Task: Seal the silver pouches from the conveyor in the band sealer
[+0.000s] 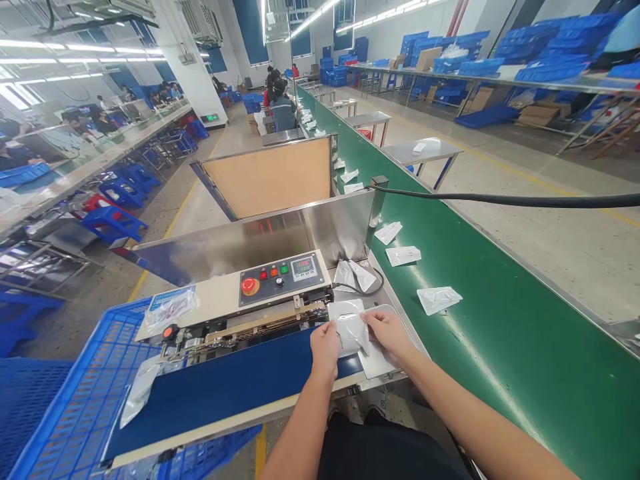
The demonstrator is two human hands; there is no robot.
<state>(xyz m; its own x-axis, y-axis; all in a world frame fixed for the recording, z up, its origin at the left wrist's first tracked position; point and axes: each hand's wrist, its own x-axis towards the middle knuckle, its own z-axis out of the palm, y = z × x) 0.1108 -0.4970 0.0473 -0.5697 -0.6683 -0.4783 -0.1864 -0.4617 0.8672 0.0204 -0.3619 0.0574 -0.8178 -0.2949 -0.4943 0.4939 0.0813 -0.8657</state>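
While a foil pouch (351,332) is gripped by the left hand (325,348) and the right hand (387,335), its long axis is aligned roughly fore-and-aft between them, both hands being closed on its edges; a band sealer (280,287) is located left of the hands, a green conveyor belt (500,347) right.

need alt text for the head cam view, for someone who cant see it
The left hand and right hand hold a foil pouch at a band sealer with a red stop button and digital display. More pouches lie on a green conveyor belt to the right; a blue plastic crate sits left.
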